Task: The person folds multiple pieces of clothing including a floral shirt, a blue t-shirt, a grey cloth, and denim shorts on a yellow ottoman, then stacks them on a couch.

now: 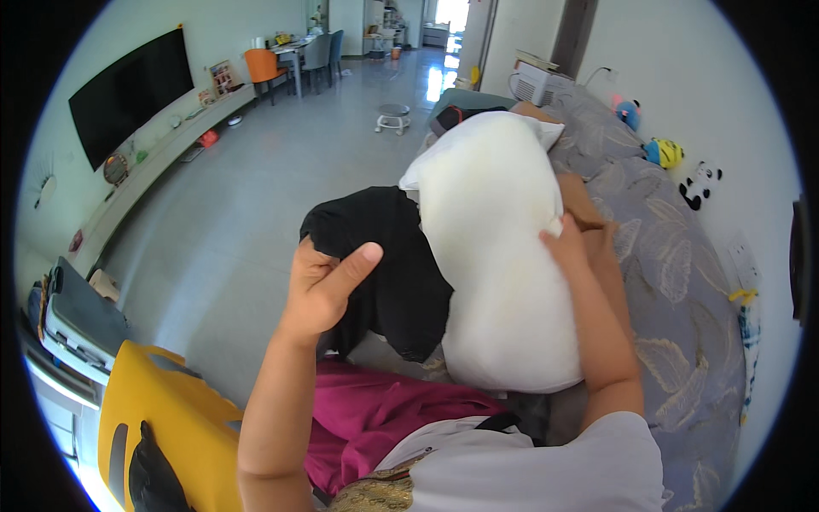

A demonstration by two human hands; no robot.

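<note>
A long white pillow [499,264] stretches away in front of my body, resting over the edge of the grey bed. My right hand [565,243] grips its right side, fingers closed at the edge and partly hidden. To the left of the pillow hangs a black cloth [388,273], perhaps a garment. Its left edge is in my left hand [324,286], whose fingers curl behind the fabric while the thumb points up and to the right. Behind the pillow lie another white piece [550,132] and some dark items.
The bed [674,341] with leaf-patterned grey cover runs along the right wall, with plush toys [664,154] against the wall. A brown item [584,205] lies beside the pillow. Left are a yellow chair-like piece [162,410] and a grey case-like object [81,311]. A stool [393,113] stands farther off.
</note>
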